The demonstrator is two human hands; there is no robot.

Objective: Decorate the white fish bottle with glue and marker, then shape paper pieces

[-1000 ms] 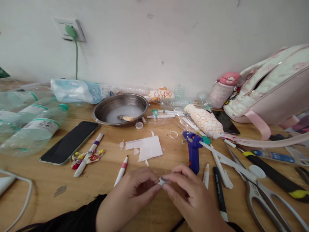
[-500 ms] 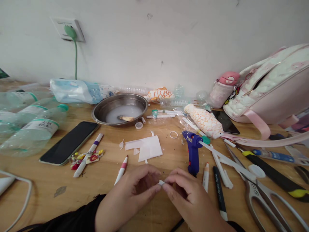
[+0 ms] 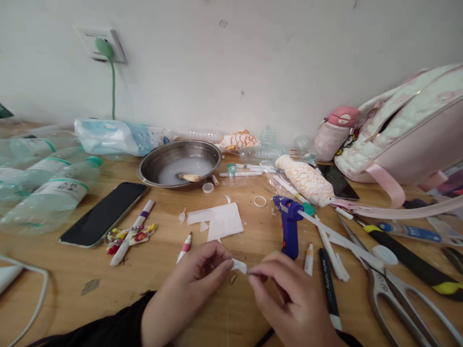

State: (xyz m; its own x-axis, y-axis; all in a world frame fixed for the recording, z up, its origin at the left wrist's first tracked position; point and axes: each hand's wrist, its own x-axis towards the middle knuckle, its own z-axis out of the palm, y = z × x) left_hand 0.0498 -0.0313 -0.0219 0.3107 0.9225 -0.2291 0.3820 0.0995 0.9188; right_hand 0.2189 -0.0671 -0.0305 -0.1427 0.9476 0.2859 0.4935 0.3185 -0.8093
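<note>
1. Light is soft and fairly dim; the wall (image 3: 231,62) looks grey.
2. Shadows around the hands (image 3: 190,284) are soft.
3. Wide-angle distortion stretches the bag (image 3: 415,130) and tilts the socket (image 3: 117,46).

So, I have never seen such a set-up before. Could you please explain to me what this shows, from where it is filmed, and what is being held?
There is no machine here: you see a person's two bare hands. Every picture comes from one camera worn on the head, looking forward and down.

The left hand pinches a small white piece. The fingertips of the right hand are at its other end; I cannot tell whether they grip it.

On the wooden table, just beyond the hands, lies a cut white sheet. To the right are a blue glue gun and scissors. To the left are a phone and clear plastic bottles. Farther back stands a metal bowl with cloudy liquid.
</note>
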